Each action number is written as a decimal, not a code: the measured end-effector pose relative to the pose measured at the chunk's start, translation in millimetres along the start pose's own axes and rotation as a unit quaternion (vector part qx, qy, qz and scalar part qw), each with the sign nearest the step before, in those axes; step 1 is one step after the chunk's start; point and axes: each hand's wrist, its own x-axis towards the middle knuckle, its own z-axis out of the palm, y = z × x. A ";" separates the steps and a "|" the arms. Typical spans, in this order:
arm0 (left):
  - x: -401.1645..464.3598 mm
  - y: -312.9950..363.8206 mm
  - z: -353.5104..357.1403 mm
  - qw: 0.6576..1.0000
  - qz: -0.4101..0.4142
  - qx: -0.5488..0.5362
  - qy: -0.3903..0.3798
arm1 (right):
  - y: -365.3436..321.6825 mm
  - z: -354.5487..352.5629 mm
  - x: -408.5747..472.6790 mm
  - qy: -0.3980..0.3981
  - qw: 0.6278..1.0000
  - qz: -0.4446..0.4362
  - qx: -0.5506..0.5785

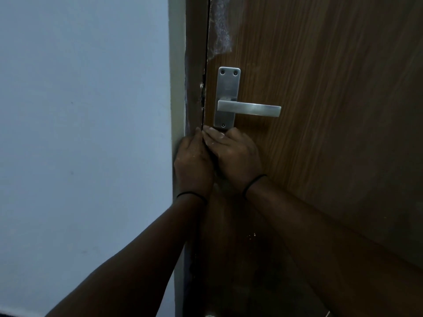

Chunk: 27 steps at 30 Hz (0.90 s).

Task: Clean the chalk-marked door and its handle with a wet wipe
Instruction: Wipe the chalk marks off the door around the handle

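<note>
The view is dim and cool-toned, brightest on the pale wall (80,99) at upper left and darkening toward the bottom. The metal handle (249,108) catches a soft sheen without hard glare. Both forearms and the lower door (320,65) sink into deep shadow. Focus is soft overall, with mild wide-angle bending at the edges
</note>
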 end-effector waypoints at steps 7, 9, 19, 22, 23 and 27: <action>-3.3 -0.2 0.6 1.000 -0.013 -0.014 0.019 | -0.8 4.0 8.3 0.001 0.999 -0.021 0.024; -20.3 -6.5 0.1 1.000 -0.018 -0.019 -0.004 | 1.5 9.5 -10.6 -0.005 0.999 -0.041 0.032; -23.0 0.4 7.3 0.996 -0.069 -0.056 -0.006 | 10.0 4.2 -3.8 0.017 0.994 0.054 0.098; -36.0 -2.3 6.4 0.998 -0.012 -0.035 -0.045 | 12.0 3.6 -18.8 -0.010 0.996 0.042 0.084; -39.6 -4.0 7.0 0.998 0.008 -0.023 -0.054 | 13.3 1.9 -24.5 -0.013 0.996 0.032 0.082; -30.7 -9.4 10.6 0.997 0.061 0.016 -0.046 | 35.6 -15.2 -44.6 0.029 0.996 0.010 0.084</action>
